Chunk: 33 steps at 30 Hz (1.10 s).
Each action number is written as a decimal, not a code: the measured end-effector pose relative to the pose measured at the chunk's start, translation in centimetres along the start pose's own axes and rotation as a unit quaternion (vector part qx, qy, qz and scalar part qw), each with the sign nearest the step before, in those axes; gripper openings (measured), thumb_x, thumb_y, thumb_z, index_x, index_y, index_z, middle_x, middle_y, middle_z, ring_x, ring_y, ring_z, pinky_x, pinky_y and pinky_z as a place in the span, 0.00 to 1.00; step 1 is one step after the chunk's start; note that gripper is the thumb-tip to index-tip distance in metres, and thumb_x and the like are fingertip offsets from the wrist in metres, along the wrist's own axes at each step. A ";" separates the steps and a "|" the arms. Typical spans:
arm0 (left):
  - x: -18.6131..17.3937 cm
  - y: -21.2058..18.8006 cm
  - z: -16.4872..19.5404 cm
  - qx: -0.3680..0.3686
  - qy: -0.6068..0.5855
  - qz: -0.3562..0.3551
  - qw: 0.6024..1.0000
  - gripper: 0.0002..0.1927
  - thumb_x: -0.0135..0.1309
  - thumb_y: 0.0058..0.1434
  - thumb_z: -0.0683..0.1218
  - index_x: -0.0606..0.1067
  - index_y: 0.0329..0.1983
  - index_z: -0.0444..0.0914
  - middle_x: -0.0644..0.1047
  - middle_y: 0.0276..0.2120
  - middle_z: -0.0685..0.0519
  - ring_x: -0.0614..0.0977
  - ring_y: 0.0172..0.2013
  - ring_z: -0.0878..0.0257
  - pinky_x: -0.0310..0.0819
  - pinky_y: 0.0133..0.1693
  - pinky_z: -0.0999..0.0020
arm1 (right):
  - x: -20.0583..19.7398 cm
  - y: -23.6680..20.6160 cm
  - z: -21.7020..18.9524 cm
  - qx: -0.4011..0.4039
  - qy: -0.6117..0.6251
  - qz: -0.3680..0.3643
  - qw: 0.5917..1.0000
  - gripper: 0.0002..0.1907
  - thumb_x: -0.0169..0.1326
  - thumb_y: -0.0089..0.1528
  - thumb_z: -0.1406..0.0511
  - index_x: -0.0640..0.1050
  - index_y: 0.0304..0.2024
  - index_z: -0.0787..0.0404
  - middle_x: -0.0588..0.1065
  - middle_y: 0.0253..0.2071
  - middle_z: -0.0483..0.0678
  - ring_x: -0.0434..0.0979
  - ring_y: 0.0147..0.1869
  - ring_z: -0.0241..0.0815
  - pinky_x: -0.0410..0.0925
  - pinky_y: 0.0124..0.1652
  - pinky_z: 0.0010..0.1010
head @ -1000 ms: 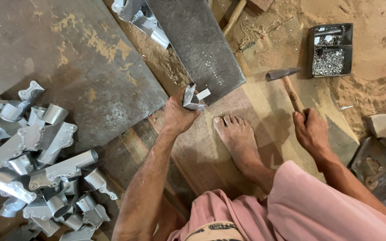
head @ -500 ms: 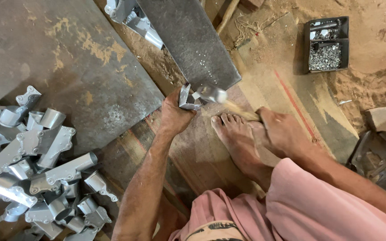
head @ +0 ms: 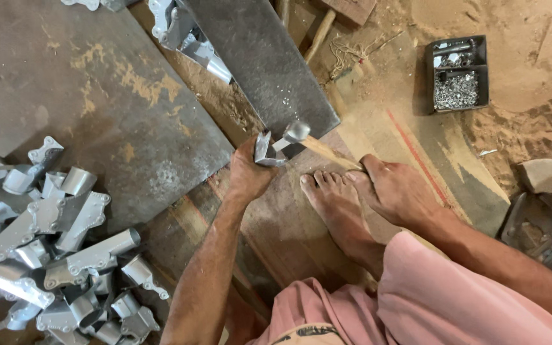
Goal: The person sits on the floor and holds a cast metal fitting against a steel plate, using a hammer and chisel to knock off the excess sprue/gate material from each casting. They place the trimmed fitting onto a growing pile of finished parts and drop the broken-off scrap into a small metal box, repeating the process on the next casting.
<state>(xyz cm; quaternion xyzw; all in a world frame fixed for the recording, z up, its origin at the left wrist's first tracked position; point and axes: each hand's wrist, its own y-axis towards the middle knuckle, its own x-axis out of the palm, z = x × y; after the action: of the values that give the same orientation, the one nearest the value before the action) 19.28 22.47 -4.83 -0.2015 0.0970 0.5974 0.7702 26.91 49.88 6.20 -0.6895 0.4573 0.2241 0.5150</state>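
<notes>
My left hand point(head: 245, 176) clamps metal bracket point(head: 264, 151); right hand point(head: 396, 190) grips hammer point(head: 311, 142); my bare foot point(head: 338, 211) between, bracket pile point(head: 52, 249) left.

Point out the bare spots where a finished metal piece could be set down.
Free: the big rusty sheet between the heap of metal brackets and the dark plate; also the sandy ground beside the tray of rivets. Crowded: around the left hand, hammer, right hand and bare foot.
</notes>
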 end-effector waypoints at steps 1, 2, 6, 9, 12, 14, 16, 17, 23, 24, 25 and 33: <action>0.0 -0.1 0.0 -0.007 -0.006 -0.003 1.000 0.20 0.62 0.46 0.38 0.77 0.45 0.36 0.82 0.33 0.51 0.83 0.35 0.63 0.78 0.41 0.67 | -0.1 -0.1 -0.1 0.006 0.023 0.003 1.000 0.18 0.49 0.65 0.55 0.72 0.44 0.63 0.77 0.29 0.66 0.78 0.36 0.70 0.69 0.37 0.58; 0.0 -0.1 0.0 -0.017 -0.013 -0.007 1.000 0.20 0.62 0.46 0.38 0.77 0.45 0.36 0.82 0.33 0.51 0.83 0.35 0.63 0.79 0.41 0.66 | -0.2 -0.1 -0.2 -0.015 0.034 0.017 0.999 0.18 0.49 0.65 0.54 0.72 0.43 0.64 0.77 0.28 0.66 0.79 0.36 0.69 0.69 0.36 0.57; 0.0 -0.2 0.1 -0.013 -0.033 -0.002 0.999 0.21 0.61 0.47 0.39 0.77 0.47 0.36 0.83 0.36 0.50 0.85 0.38 0.62 0.79 0.42 0.66 | -0.1 0.0 -0.2 -0.058 -0.022 -0.001 0.998 0.18 0.49 0.62 0.56 0.71 0.42 0.65 0.77 0.30 0.65 0.78 0.36 0.69 0.69 0.36 0.58; -0.1 0.0 0.2 -0.001 0.001 0.010 1.000 0.22 0.64 0.49 0.40 0.77 0.48 0.35 0.83 0.37 0.47 0.86 0.39 0.60 0.79 0.42 0.63 | 0.6 0.2 0.4 -0.019 -0.056 -0.026 0.998 0.18 0.48 0.63 0.55 0.71 0.44 0.63 0.78 0.29 0.65 0.78 0.35 0.69 0.69 0.36 0.59; -0.1 0.1 0.1 -0.020 0.032 -0.005 0.999 0.22 0.63 0.48 0.40 0.77 0.49 0.35 0.83 0.37 0.45 0.86 0.39 0.57 0.80 0.44 0.61 | 1.0 0.4 1.3 -0.016 0.070 -0.027 0.997 0.19 0.45 0.65 0.54 0.74 0.46 0.63 0.77 0.26 0.64 0.78 0.30 0.65 0.69 0.35 0.54; 0.0 0.0 0.0 -0.014 0.038 0.003 0.999 0.25 0.63 0.46 0.39 0.77 0.50 0.34 0.83 0.38 0.44 0.86 0.41 0.55 0.80 0.45 0.61 | 0.9 0.6 1.9 -0.004 0.264 -0.088 0.961 0.23 0.40 0.70 0.53 0.71 0.41 0.68 0.69 0.23 0.63 0.69 0.26 0.62 0.64 0.31 0.52; 0.1 0.0 -0.1 -0.009 0.034 0.018 0.999 0.28 0.65 0.47 0.40 0.75 0.54 0.32 0.82 0.41 0.43 0.86 0.43 0.54 0.80 0.46 0.61 | 0.3 0.6 2.5 0.021 0.392 -0.136 0.910 0.30 0.37 0.75 0.52 0.67 0.35 0.74 0.61 0.20 0.61 0.60 0.23 0.60 0.58 0.27 0.51; 0.2 0.0 -0.2 -0.004 0.032 0.027 0.999 0.30 0.66 0.47 0.41 0.74 0.56 0.32 0.81 0.42 0.43 0.85 0.44 0.54 0.80 0.47 0.60 | 0.0 0.6 2.6 0.024 0.394 -0.123 0.911 0.31 0.36 0.76 0.51 0.67 0.34 0.74 0.60 0.19 0.60 0.59 0.22 0.58 0.58 0.26 0.49; 0.0 0.1 -0.7 -0.027 0.064 -0.019 0.997 0.32 0.65 0.44 0.39 0.75 0.56 0.34 0.82 0.42 0.43 0.84 0.46 0.53 0.80 0.51 0.59 | -1.2 0.1 1.6 -0.147 0.118 0.147 0.971 0.24 0.48 0.65 0.54 0.76 0.50 0.68 0.71 0.21 0.58 0.74 0.24 0.54 0.66 0.29 0.45; 0.0 0.0 -0.7 -0.025 0.060 -0.012 0.998 0.31 0.65 0.44 0.40 0.75 0.56 0.33 0.82 0.43 0.43 0.84 0.46 0.52 0.80 0.50 0.59 | -0.8 0.4 1.2 -0.147 0.095 0.121 0.977 0.24 0.49 0.64 0.53 0.75 0.49 0.68 0.72 0.22 0.58 0.75 0.26 0.56 0.67 0.30 0.46; 0.0 0.0 -0.6 -0.019 0.057 -0.005 0.998 0.31 0.65 0.44 0.40 0.75 0.56 0.33 0.81 0.43 0.42 0.84 0.46 0.52 0.79 0.50 0.58 | -0.2 0.8 0.9 -0.146 0.071 0.098 0.982 0.24 0.51 0.63 0.52 0.75 0.47 0.68 0.73 0.23 0.59 0.76 0.28 0.58 0.68 0.31 0.48; -2.5 0.0 0.6 -0.064 0.110 0.034 0.991 0.33 0.69 0.49 0.47 0.68 0.56 0.35 0.79 0.43 0.40 0.83 0.43 0.47 0.80 0.45 0.52 | 4.2 2.4 4.1 0.021 0.043 0.074 0.996 0.21 0.48 0.66 0.55 0.73 0.51 0.66 0.76 0.29 0.67 0.78 0.35 0.70 0.68 0.36 0.58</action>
<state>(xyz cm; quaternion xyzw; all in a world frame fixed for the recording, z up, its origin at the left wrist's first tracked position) 18.60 20.53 -3.33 -0.3110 0.1496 0.6026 0.7196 27.51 51.82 0.20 -0.6517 0.5336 0.2222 0.4911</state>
